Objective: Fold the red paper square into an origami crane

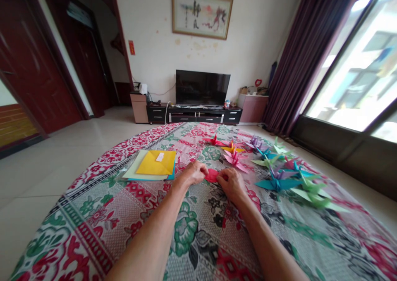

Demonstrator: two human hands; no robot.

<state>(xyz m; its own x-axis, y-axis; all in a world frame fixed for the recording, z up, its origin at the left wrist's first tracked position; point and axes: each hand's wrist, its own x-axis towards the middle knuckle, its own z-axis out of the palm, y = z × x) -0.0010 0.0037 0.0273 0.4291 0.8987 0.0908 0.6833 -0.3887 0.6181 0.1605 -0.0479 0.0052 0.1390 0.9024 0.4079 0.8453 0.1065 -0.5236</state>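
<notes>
Between my two hands, just above or on the patterned tablecloth, is a small folded piece of red paper (pixel 212 175). My left hand (pixel 196 172) pinches its left end with closed fingers. At the other end, my right hand (pixel 231 182) has its fingers closed on the paper too. The paper's exact folds are too small to make out. Right of my right hand stand several folded paper cranes, among them a pink crane (pixel 235 160), a teal crane (pixel 277 183) and a light green crane (pixel 316 192).
A stack of square paper sheets, yellow (pixel 156 165) on top, lies left of my left hand. The round table has a floral tablecloth (pixel 130 227). Beyond it stand a television (pixel 203 87) and a low black cabinet (pixel 197 115). Purple curtains (pixel 305 49) hang beside the window.
</notes>
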